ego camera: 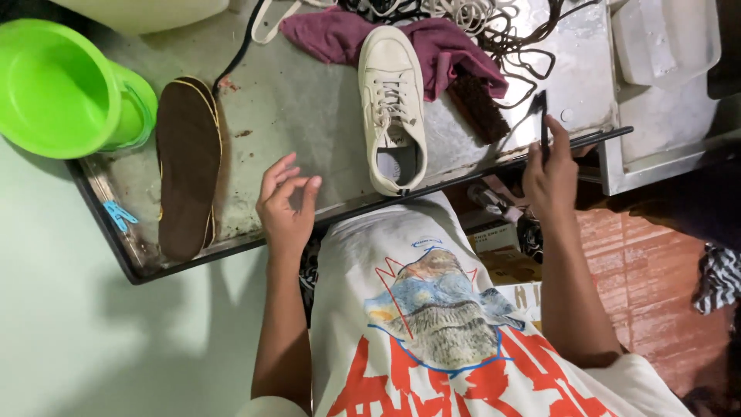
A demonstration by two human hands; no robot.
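Note:
A cream-white sneaker lies on a wet metal table, toe pointing away from me. My left hand hovers at the table's near edge, left of the sneaker, fingers apart and holding nothing. My right hand is at the table's right near corner, closed around a thin black tool that sticks up from the fingers. A brown scrubbing brush lies between the sneaker and that hand.
A brown insole lies at the table's left, beside a green plastic jug. A maroon cloth and tangled laces sit behind the sneaker. A white plastic container stands at the far right. A blue clip hangs on the left rim.

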